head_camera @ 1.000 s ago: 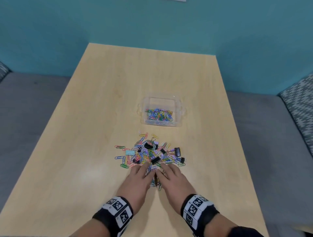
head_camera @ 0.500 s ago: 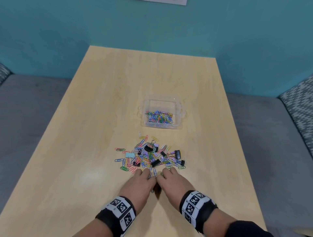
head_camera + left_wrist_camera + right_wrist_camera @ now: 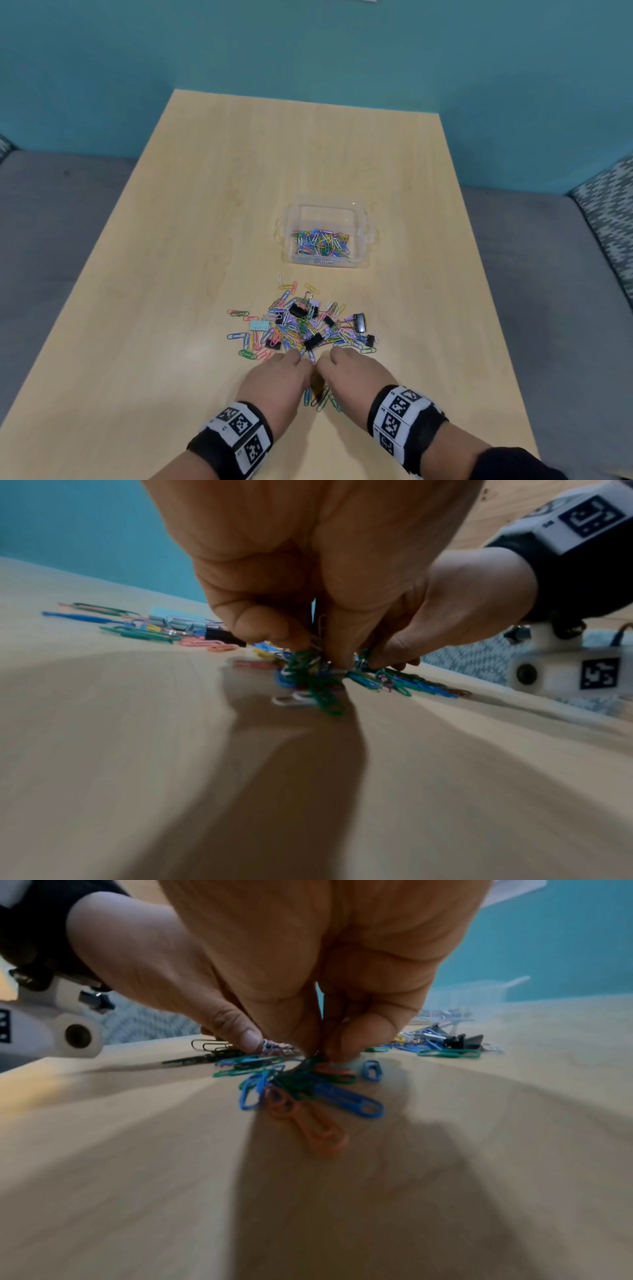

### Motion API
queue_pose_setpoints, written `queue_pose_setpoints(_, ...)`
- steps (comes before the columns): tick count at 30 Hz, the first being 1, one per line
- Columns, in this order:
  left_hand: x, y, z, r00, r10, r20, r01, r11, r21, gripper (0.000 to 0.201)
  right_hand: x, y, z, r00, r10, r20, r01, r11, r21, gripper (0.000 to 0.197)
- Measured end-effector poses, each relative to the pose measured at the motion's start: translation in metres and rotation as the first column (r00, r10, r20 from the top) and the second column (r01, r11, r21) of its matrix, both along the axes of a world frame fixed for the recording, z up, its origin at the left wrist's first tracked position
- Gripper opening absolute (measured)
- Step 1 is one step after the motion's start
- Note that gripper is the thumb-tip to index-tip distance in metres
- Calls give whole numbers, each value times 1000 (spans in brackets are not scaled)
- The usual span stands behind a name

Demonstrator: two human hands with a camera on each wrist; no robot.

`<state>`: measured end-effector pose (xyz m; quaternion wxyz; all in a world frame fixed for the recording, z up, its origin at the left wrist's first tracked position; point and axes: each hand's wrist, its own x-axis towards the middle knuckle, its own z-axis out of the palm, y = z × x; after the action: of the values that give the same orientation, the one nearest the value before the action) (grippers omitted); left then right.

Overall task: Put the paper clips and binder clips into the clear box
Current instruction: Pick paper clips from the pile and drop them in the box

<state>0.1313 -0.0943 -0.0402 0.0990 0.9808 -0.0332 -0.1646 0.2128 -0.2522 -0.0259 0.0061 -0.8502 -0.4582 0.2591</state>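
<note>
A teal wall (image 3: 308, 44) fills the top of the head view, with a grey couch (image 3: 51, 222) along both sides and a patterned cushion (image 3: 609, 205) at the right edge. A light wooden table (image 3: 205, 205) runs down the middle of the frame.

The clear box (image 3: 363, 222) stands upright on the table just right of centre, well apart from both hands, with a layer of coloured clips already lying in its bottom.

Below the box, in the lower middle of the frame, a loose heap of paper clips (image 3: 287, 334) is spread on the wood, with several black binder clips (image 3: 358, 322) and a pale blue one mixed in among them.

At the lower edge of that heap the two hands sit side by side, knuckles up. Each wrist wears a black band (image 3: 236, 442) with square black-and-white markers.

The left hand (image 3: 277, 380) has its fingers curled down and its fingertips (image 3: 260, 626) pinch a small bunch of clips (image 3: 308, 680) against the table. The right hand (image 3: 356, 377) is curled the same way, its fingertips (image 3: 363, 1031) gripping its own part of the bunch (image 3: 308, 1088), mostly green, blue and orange clips. A few clips stick out on the table between the two wrists.
</note>
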Motion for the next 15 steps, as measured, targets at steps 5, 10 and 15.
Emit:
queue_pose_setpoints(5,2,2,-1,999,42,-31,-44,998,-41,39,4,4,4,998,-42,-47,41,999,-13,34)
queue_pose_setpoints(10,11,3,12,957,280,-83,-291,932,-215,22,13,7,3,922,-327,-209,334,942,1,11)
queue_pose_setpoints(15,11,17,14,831,516,-209,-545,678,-493,25,14,-1,13,882,-405,-241,437,894,95,8)
